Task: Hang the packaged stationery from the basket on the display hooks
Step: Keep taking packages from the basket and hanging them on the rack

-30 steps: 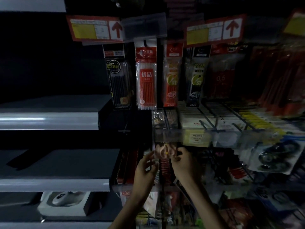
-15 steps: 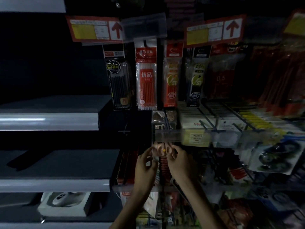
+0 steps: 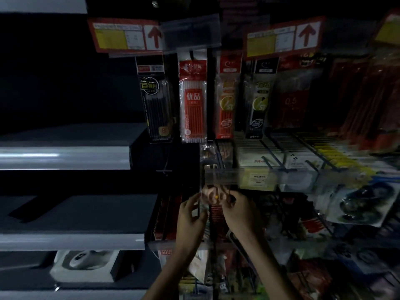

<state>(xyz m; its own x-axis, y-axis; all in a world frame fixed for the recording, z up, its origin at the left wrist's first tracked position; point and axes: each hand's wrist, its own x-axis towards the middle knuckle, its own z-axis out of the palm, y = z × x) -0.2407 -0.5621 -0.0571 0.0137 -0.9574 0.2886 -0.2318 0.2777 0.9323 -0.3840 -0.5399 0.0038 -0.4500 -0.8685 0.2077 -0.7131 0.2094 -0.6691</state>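
Note:
In dim light, both hands are raised to a small clear packet [image 3: 213, 197] with pinkish contents and a yellow dot, just below a transparent price rail [image 3: 259, 177]. My left hand [image 3: 190, 215] pinches its left edge, fingers curled. My right hand [image 3: 239, 212] pinches its right edge from the other side. The packet's lower part is hidden behind my hands, and the hook it sits at is too dark to make out. No basket is in view.
Pen and refill packs [image 3: 192, 100] hang in a row above, under red arrow price tags [image 3: 127, 36]. Wire hooks with boxed goods [image 3: 298, 156] stretch to the right. Grey shelves [image 3: 65, 156] lie to the left, a white boxed item [image 3: 84, 265] on the lowest.
Both hands have moved slightly up and closer together around the packet. The packet sits a little nearer the price rail than before.

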